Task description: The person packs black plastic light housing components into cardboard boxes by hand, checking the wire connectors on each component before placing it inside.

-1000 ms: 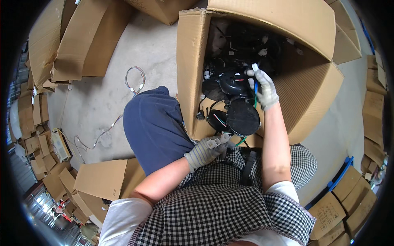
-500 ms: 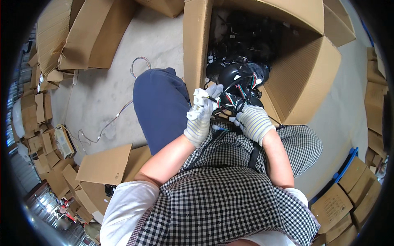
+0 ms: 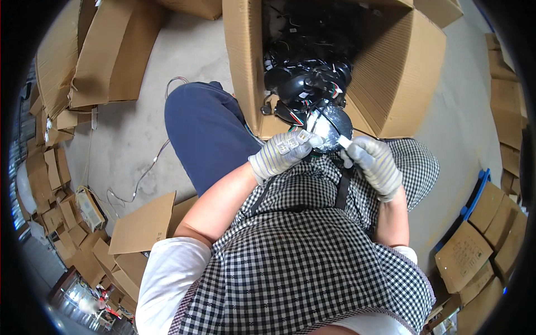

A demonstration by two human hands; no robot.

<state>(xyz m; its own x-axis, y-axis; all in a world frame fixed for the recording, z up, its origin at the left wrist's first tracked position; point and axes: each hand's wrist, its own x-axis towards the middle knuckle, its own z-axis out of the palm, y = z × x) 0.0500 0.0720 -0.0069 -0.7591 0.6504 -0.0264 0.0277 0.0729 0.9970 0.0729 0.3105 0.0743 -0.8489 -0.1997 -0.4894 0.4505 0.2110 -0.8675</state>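
Observation:
My left hand (image 3: 282, 154), in a grey striped glove, is closed around several small white plastic connectors (image 3: 289, 144) that show among its fingers. Its fingertips touch or nearly touch a round part with a shiny silver face (image 3: 335, 124) and a black cable across it. Beside that part's right edge, my right hand (image 3: 377, 164), gloved alike, pinches a white connector (image 3: 345, 142) between thumb and finger. Just beyond both hands lie black rounded parts (image 3: 298, 89) with loose wires (image 3: 297, 119) in red, white and green.
A tall open cardboard box (image 3: 399, 72) stands in front of me, holding many black parts. My blue-clad knee (image 3: 204, 128) is at its left. Farther left, a thin cable (image 3: 139, 178) runs over the concrete floor, near another open box (image 3: 109, 56). Flattened cartons (image 3: 463, 257) stack at right.
The silver-faced round part now shows between my hands, where black parts and wires were. My right hand has moved right and pinches a white connector. The view has shifted slightly.

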